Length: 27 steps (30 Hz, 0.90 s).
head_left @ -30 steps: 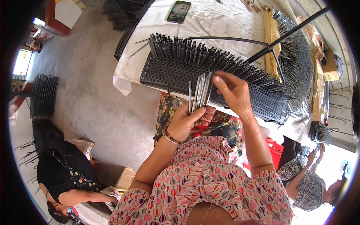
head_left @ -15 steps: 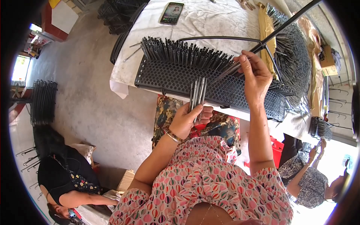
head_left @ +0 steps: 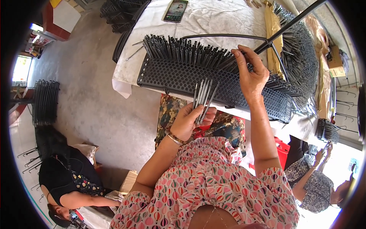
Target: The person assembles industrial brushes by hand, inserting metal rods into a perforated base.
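A bundle of thin, shiny dark metal rods [head_left: 204, 93] stands up out of my left hand [head_left: 187, 119], whose fingers are wrapped round its lower end. The rods fan apart slightly at the top. In front of it lies a long black perforated rack [head_left: 179, 76], its holes showing in rows. Many similar dark rods [head_left: 187, 51] stand upright along the rack's far side. My right hand [head_left: 252, 74] is at the right part of that row, thumb and forefinger pinched at the top of a thin rod; its lower part is hard to make out among the others.
A black metal bar frame [head_left: 297, 23] crosses above the rack's right side. Beyond it lies a large heap of dark rods [head_left: 301, 57] beside brown paper [head_left: 272, 32]. A phone [head_left: 175, 10] rests on the white-covered table [head_left: 217, 21]. Co-workers sit at lower left and right.
My right hand has moved slightly left and up to the tops of the row of rods. In my left hand, one rod now leans out to the right of the bundle.
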### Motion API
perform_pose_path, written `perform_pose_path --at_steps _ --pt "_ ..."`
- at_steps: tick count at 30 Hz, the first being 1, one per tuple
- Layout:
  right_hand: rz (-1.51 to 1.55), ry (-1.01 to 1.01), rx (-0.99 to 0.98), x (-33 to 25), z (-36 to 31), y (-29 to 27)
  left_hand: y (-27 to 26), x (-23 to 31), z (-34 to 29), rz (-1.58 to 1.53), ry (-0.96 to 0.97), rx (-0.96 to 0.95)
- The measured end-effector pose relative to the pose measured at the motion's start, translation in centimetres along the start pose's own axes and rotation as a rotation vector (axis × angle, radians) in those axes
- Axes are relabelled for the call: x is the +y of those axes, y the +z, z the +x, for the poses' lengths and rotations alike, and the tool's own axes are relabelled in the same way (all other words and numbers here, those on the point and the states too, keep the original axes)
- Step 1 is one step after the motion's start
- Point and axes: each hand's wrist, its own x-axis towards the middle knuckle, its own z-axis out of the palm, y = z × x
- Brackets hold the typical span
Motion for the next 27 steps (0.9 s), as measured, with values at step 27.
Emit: perform_pose_path --at_steps 27 --pt "0.148 0.551 -0.429 -1.6 -6.1 -1.3 1.4 0.7 -0.7 -0.002 0.084 -0.097"
